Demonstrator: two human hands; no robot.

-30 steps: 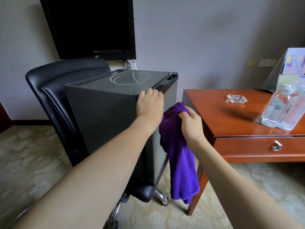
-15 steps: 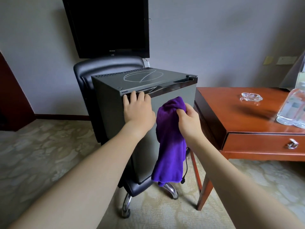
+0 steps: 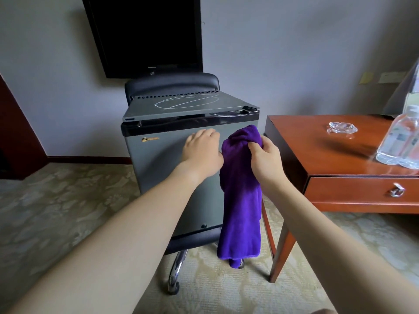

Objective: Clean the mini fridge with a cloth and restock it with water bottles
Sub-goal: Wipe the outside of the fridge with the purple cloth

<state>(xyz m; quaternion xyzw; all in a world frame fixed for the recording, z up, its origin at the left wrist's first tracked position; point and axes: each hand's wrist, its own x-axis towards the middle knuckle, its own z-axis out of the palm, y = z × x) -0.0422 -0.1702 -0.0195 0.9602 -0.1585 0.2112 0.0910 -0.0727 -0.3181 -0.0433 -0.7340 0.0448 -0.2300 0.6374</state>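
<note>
Head view shows the left hand [image 3: 201,152] flat on the mini fridge [image 3: 158,168] door, fingers relaxed. The right hand [image 3: 264,155] grips a purple cloth [image 3: 240,200].

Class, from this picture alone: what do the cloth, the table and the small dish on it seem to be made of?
Cloth: soft purple fabric, probably microfibre; it hangs limp with a fuzzy nap.
Table: reddish-brown wood or veneer, glossy varnish; reflections show on top.
Dish: clear glass or crystal, perhaps plastic; see-through with bright glints.

Grey mini fridge [image 3: 158,168] door closed, purple cloth [image 3: 240,200] hanging, water bottles [image 3: 401,141] on table
</note>
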